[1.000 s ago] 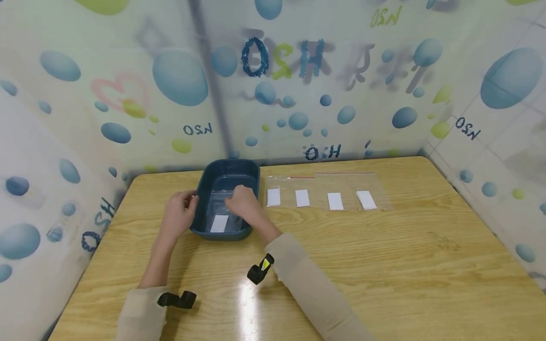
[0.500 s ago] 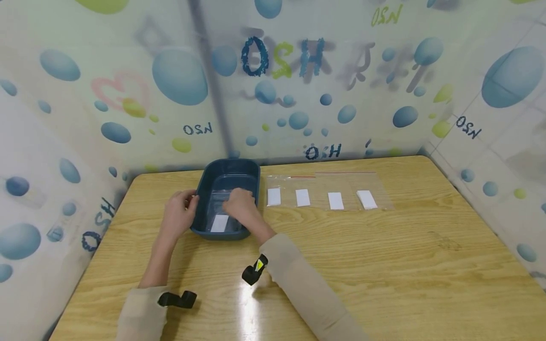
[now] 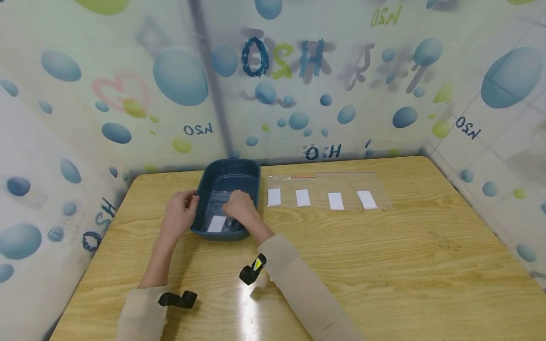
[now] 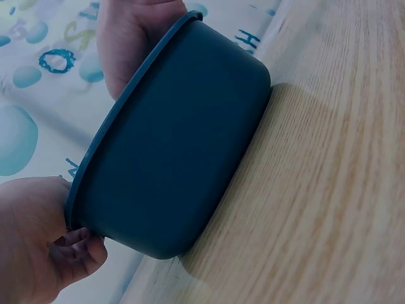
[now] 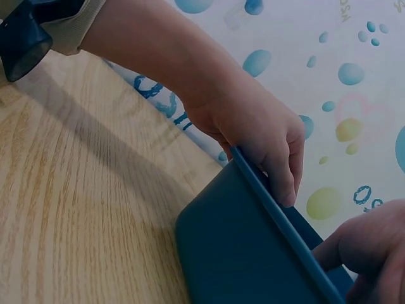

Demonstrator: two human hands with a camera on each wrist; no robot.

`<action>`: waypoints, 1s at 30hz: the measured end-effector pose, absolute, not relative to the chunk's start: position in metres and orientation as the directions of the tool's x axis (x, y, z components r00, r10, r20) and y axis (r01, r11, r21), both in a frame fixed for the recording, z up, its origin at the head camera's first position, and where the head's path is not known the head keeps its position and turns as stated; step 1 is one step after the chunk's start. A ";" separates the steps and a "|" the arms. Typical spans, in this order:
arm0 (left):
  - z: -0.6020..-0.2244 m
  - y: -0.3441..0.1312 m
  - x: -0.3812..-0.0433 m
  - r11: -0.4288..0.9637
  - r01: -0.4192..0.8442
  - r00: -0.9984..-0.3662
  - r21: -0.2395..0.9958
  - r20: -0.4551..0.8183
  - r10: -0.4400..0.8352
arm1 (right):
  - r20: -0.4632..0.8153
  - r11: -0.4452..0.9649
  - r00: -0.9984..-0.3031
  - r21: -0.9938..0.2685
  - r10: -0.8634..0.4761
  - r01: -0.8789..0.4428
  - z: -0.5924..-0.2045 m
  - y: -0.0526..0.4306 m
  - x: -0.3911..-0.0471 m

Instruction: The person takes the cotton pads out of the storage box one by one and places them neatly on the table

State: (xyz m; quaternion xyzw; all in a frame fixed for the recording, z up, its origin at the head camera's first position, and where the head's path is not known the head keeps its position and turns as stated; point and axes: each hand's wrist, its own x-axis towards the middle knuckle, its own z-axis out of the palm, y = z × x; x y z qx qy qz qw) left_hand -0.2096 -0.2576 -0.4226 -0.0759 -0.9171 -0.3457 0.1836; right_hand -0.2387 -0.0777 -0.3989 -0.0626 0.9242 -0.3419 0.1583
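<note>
A dark blue plastic basin (image 3: pixel 232 163) stands at the back left of the table. My left hand (image 3: pixel 179 215) grips its left rim with thumb and fingers; this hand (image 4: pixel 38 240) shows at lower left in the left wrist view. Inside the basin lie clear plastic zip bags (image 3: pixel 216 201), with a white card (image 3: pixel 216 224) near the front. My right hand (image 3: pixel 240 207) reaches in over the right rim, fingers curled down on the plastic. Its fingertips are hidden in the head view; in the right wrist view part of that hand (image 5: pixel 373 250) shows behind the rim.
Right of the basin, clear zip bags (image 3: pixel 320 184) lie in a row along the back of the wooden table (image 3: pixel 384 265), each with white cards (image 3: pixel 335 201). A patterned wall (image 3: pixel 294 94) rises directly behind the table's back edge.
My right hand has shifted slightly left and down within the basin. The white card there has slid a little left, and the plastic beside it has wrinkled. My left hand stays on the rim.
</note>
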 end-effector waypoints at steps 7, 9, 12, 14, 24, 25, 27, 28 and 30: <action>-0.422 -0.256 -0.211 0.747 0.272 -0.921 0.607 0.390 0.018 | -0.260 0.724 -0.944 -0.689 -0.203 0.034 -0.404 -0.078 -0.239; -0.422 -0.256 -0.211 0.748 0.274 -0.920 0.605 0.391 0.020 | -0.253 0.708 -0.947 -0.705 -0.198 0.040 -0.404 -0.077 -0.239; -0.421 -0.255 -0.212 0.750 0.272 -0.921 0.604 0.390 0.020 | -0.229 0.678 -0.955 -0.734 -0.189 0.042 -0.404 -0.076 -0.239; -0.421 -0.255 -0.212 0.750 0.266 -0.923 0.605 0.384 0.018 | -0.215 0.654 -0.959 -0.755 -0.184 0.044 -0.404 -0.076 -0.239; -0.422 -0.256 -0.211 0.749 0.248 -0.930 0.614 0.368 0.006 | -0.156 0.660 -0.975 -0.751 -0.161 0.011 -0.402 -0.075 -0.241; -0.422 -0.257 -0.210 0.749 0.248 -0.930 0.615 0.367 0.006 | -0.158 0.662 -0.975 -0.749 -0.159 0.013 -0.402 -0.075 -0.241; -0.422 -0.257 -0.210 0.748 0.248 -0.930 0.616 0.367 0.006 | -0.162 0.661 -0.975 -0.750 -0.154 0.020 -0.401 -0.075 -0.240; -0.422 -0.257 -0.210 0.748 0.248 -0.930 0.616 0.367 0.006 | -0.164 0.658 -0.975 -0.752 -0.153 0.023 -0.401 -0.075 -0.240; -0.422 -0.258 -0.209 0.748 0.250 -0.930 0.615 0.368 0.007 | -0.167 0.648 -0.975 -0.761 -0.145 0.034 -0.401 -0.076 -0.240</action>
